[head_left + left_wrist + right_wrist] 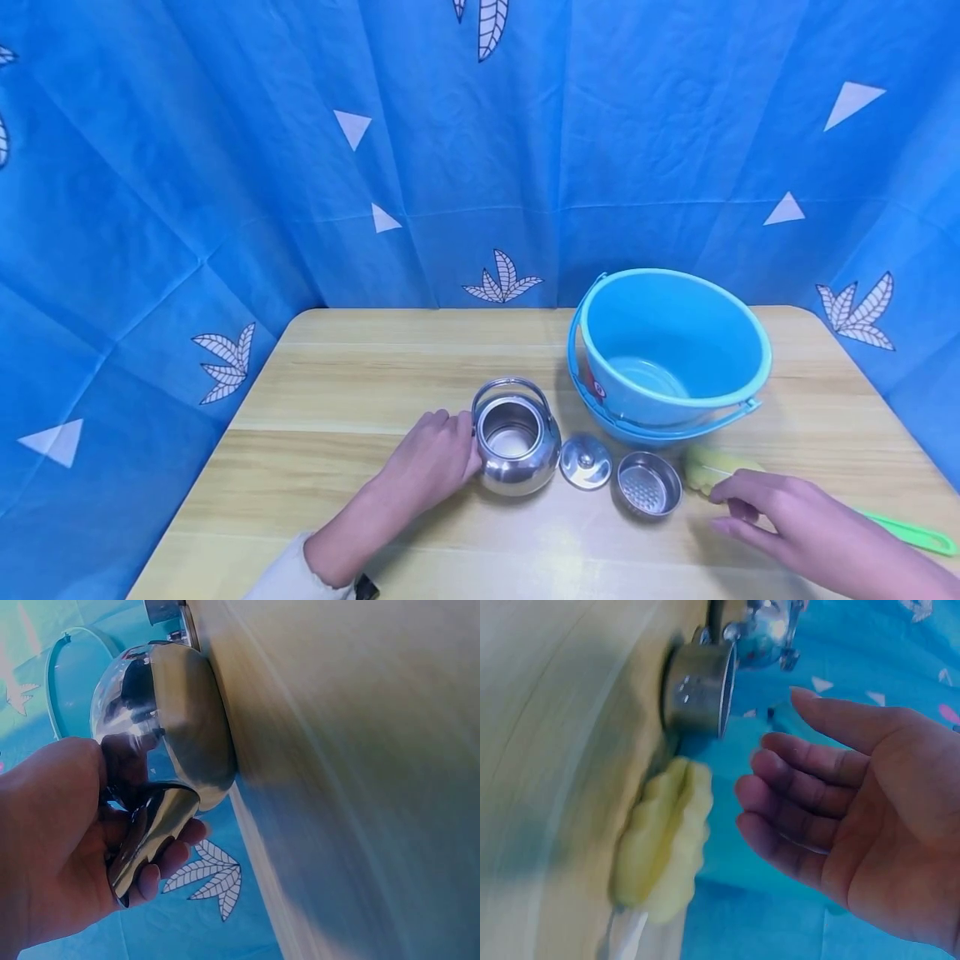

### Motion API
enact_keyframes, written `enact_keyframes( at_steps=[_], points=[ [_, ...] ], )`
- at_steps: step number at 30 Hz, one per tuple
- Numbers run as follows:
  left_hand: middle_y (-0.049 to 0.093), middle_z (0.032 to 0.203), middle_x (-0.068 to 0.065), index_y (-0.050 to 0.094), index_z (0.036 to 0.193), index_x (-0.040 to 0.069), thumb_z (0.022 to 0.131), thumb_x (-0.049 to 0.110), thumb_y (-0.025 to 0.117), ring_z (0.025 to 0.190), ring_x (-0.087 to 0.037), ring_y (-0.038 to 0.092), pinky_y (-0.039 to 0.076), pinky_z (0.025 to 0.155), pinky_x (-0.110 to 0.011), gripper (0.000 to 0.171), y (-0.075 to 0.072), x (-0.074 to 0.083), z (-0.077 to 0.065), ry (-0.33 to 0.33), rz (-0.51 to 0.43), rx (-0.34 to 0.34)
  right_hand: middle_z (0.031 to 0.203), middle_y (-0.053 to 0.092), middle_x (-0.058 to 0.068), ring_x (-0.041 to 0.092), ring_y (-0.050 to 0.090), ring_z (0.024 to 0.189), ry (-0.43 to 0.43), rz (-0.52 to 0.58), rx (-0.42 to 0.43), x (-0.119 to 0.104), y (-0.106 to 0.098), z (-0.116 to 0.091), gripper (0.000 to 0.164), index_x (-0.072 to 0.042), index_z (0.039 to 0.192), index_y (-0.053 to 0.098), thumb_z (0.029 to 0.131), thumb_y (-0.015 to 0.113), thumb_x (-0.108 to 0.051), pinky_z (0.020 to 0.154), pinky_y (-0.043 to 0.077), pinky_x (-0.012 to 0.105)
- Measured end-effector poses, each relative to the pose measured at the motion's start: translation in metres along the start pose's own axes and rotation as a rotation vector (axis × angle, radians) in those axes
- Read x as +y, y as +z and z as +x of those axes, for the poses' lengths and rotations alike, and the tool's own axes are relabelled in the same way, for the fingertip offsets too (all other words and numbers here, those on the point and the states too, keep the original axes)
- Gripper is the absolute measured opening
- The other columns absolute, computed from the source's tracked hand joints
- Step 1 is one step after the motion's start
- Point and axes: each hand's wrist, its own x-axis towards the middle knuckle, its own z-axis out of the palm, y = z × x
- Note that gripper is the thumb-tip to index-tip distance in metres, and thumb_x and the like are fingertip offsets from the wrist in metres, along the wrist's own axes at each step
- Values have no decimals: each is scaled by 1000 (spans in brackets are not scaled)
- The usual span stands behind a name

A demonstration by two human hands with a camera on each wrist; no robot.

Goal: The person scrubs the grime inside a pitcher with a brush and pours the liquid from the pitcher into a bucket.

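Observation:
A small stainless-steel teapot (517, 479) stands uncovered on the table, its bail handle raised at the back. My left hand (438, 454) grips its spout (161, 817), fingers curled beneath it in the left wrist view. Right of the pot lie its steel lid (586, 462) and a round steel strainer (648, 485) with a perforated bottom. My right hand (787, 517) hovers over a yellow sponge brush (664, 840), fingers loosely bent and nothing in them. The brush's green handle (911, 533) sticks out past the right forearm, which hides its middle.
Behind the strainer and brush stands a large light-blue bucket (675, 337), its handle hanging down at the front. The wooden table (360, 367) ends at a blue curtain (465, 150) with white leaf and triangle prints.

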Motion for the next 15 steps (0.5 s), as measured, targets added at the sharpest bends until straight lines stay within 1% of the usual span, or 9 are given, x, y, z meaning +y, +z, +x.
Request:
enact_keyframes(
  at_steps=[3,7,9,11,15],
  points=[
    [42,61,8,56,83,11,98,31,60,58,-10,31,35,57,-22,25,1,0,0,-1,3,10,86,53,-29,-14,45,76,-5,47,-2,-9,0,8,17,-18,107,73,92,77,-25,60,48,19],
    [42,61,8,56,83,12,98,31,60,57,-10,31,35,57,-22,26,1,0,-1,0,5,17,88,57,-29,-13,49,78,-36,83,63,-21,1,17,19,-20,110,72,92,78,-23,61,49,18],
    [41,61,7,56,83,11,98,32,61,58,-9,31,35,57,-22,26,2,0,-1,1,3,18,91,61,-28,-13,52,80,-28,94,87,-27,1,21,21,-21,111,73,92,78,-24,62,51,18],
    [41,61,8,56,83,11,98,32,61,58,-9,31,34,56,-22,26,3,0,-1,6,4,23,94,65,-25,-13,54,82,-3,106,91,-33,0,26,21,-20,112,73,93,78,-26,64,53,18],
    [40,61,8,56,82,12,98,31,61,58,-9,30,34,56,-22,25,3,0,0,15,17,47,94,66,-23,-13,53,80,15,95,118,-43,-1,35,21,-20,111,74,92,78,-29,63,53,18]
  ],
)
